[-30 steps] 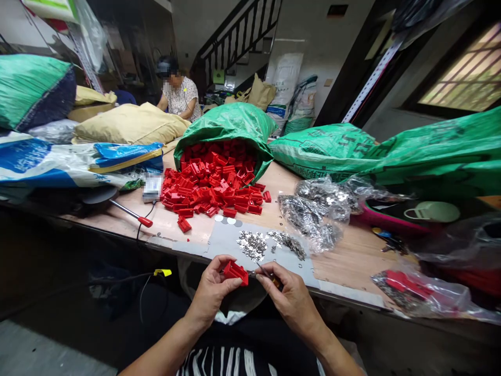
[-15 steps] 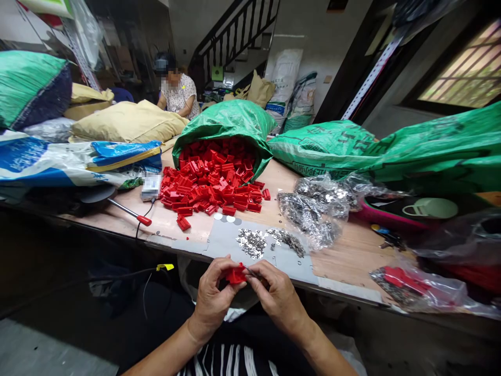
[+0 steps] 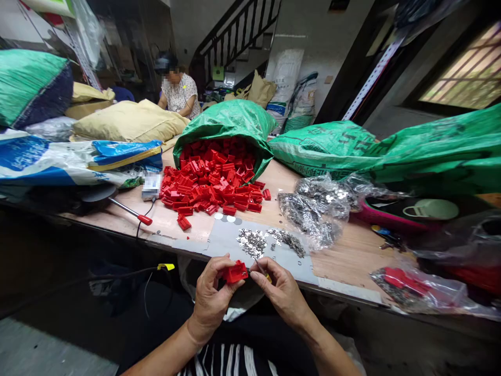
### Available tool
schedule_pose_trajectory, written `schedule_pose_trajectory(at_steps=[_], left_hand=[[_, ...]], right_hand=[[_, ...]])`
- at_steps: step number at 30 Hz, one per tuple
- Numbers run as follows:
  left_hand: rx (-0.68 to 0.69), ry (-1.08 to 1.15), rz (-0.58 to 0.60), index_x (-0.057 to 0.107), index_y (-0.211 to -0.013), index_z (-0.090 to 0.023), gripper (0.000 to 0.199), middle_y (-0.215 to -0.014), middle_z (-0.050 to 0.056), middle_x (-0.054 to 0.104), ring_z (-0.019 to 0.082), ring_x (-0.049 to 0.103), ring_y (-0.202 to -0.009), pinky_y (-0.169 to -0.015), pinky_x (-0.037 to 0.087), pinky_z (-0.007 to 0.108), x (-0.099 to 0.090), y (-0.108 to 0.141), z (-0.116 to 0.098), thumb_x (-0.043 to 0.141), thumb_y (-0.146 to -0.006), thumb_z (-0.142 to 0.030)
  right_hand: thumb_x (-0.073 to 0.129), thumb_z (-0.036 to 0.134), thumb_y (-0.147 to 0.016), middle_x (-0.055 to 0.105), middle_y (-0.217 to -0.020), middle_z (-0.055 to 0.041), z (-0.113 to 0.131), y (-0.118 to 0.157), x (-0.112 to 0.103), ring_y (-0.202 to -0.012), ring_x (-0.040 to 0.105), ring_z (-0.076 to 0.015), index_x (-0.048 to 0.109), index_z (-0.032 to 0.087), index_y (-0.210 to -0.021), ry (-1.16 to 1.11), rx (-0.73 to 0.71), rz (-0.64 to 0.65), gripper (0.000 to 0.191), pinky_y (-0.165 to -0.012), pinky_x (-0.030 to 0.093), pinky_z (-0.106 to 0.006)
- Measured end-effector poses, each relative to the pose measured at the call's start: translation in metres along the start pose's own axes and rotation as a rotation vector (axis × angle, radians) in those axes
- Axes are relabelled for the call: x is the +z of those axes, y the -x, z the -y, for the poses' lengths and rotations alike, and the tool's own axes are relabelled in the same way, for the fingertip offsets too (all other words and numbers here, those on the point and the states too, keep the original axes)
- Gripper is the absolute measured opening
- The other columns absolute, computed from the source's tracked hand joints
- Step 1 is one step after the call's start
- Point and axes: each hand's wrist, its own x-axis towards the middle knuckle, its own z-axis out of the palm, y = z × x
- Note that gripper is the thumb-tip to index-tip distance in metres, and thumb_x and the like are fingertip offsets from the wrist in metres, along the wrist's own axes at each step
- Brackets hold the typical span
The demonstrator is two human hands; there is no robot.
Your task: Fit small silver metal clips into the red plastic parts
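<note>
Left hand (image 3: 212, 290), yours: pinching one red, box-shaped plastic piece (image 3: 235, 272) by the near edge of the bench (image 3: 352, 261). Your right hand (image 3: 281, 287): clamped on one slim, yellow-handled tool (image 3: 268, 277).

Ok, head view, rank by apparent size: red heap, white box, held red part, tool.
1. Red heap
2. White box, held red part: too close to rank; part is nearer, partly covered
3. Tool: smallest visible area
</note>
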Motion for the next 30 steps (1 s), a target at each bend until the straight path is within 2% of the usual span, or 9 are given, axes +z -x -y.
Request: schedule_pose_trajectory(at_steps=[3,6,10,15,20,26,30], left_hand=[[0.084,-0.059,0.032,0.063,-0.1,-0.023,0.027,-0.1,0.004,0.064,0.022,0.059,-0.108,-0.09,0.047,0.033,-0.001,0.0001,0.0037,0.071,-0.074,-0.016],[0.104,-0.086,0.06,0.061,-0.103,-0.024,0.03,-0.102,0.004,0.063,0.018,0.061,-0.099,-0.085,0.049,0.029,-0.0016,-0.0006,0.0034,0.069,-0.076,-0.017],[0.113,-0.108,0.114,0.06,-0.104,-0.025,0.031,-0.101,0.003,0.063,0.017,0.062,-0.097,-0.082,0.05,0.026,-0.0022,-0.0008,0.0012,0.07,-0.076,-0.017],[0.191,-0.151,0.144,0.06,-0.104,-0.025,0.032,-0.1,0.003,0.065,0.02,0.06,-0.104,-0.088,0.049,0.032,-0.0036,-0.0011,0.0001,0.069,-0.076,-0.014],[0.233,-0.217,0.165,0.06,-0.105,-0.024,0.03,-0.099,0.004,0.067,0.02,0.061,-0.103,-0.091,0.048,0.035,-0.0055,-0.0031,-0.0043,0.067,-0.078,-0.014],[0.256,-0.27,0.142,0.06,-0.104,-0.023,0.028,-0.098,0.004,0.068,0.021,0.062,-0.102,-0.091,0.049,0.038,-0.005,-0.0038,-0.003,0.066,-0.078,-0.015],[0.279,-0.307,0.144,0.059,-0.105,-0.023,0.029,-0.098,0.004,0.068,0.021,0.062,-0.101,-0.094,0.049,0.04,-0.0048,-0.0033,-0.0025,0.064,-0.079,-0.013]], right_hand=[[0.053,0.035,-0.09,0.057,-0.079,-0.0005,0.0042,0.0005,-0.0007,-0.071,0.05,-0.0134,0.06,0.019,-0.091,0.049,-0.044,0.04,0.017,-0.067,0.042,-0.024],[0.053,0.028,-0.09,0.061,-0.09,-0.0032,0.0079,-0.0001,-0.0026,-0.079,0.054,-0.0153,0.061,0.022,-0.104,0.109,-0.135,0.151,0.017,-0.073,0.043,-0.026],[0.055,0.022,-0.089,0.063,-0.092,-0.0039,0.0091,-0.0028,-0.0057,-0.085,0.057,-0.0164,0.062,0.022,-0.1,0.127,-0.166,0.241,0.014,-0.077,0.044,-0.027],[0.057,0.02,-0.087,0.063,-0.088,-0.0029,0.0081,-0.0043,-0.0073,-0.081,0.058,-0.0155,0.062,0.02,-0.093,0.098,-0.139,0.243,0.008,-0.074,0.043,-0.026],[0.055,0.022,-0.088,0.061,-0.085,-0.0025,0.0065,-0.0042,-0.007,-0.078,0.056,-0.015,0.062,0.02,-0.091,0.114,-0.121,0.212,0.008,-0.071,0.042,-0.026],[0.054,0.022,-0.088,0.055,-0.073,0.0014,0.0032,-0.0034,-0.0045,-0.065,0.048,-0.0117,0.057,0.019,-0.087,0.188,-0.109,0.136,0.005,-0.062,0.039,-0.023],[0.054,0.018,-0.086,0.054,-0.071,0.0018,0.0062,-0.0022,-0.0035,-0.064,0.047,-0.0113,0.056,0.019,-0.083,0.259,-0.143,0.139,0.003,-0.061,0.037,-0.023]])
